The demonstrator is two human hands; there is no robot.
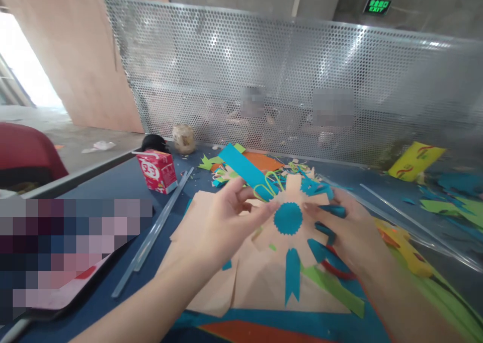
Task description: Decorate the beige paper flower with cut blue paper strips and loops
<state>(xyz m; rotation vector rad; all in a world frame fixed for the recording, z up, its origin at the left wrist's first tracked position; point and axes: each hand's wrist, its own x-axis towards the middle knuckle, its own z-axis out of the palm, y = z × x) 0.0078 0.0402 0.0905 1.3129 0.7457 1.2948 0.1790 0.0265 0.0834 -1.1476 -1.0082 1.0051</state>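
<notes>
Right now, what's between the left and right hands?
Head view: a blue disc with a scalloped edge, stuck on the peach cutout that left hand and right hand both hold. Fingertips nearly reach its edges.

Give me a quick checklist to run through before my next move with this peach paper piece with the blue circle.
1. Left hand pinches the peach paper piece: ok.
2. Right hand grips its right edge: cannot tell, fingers hide it.
3. Blue scalloped circle lies flat on the piece: ok.
4. Blue ribbon tail sits below the circle: ok.
5. Green scissors close behind the piece: ok.
6. Table free of scraps: not ok, cuttings lie all over.
</notes>
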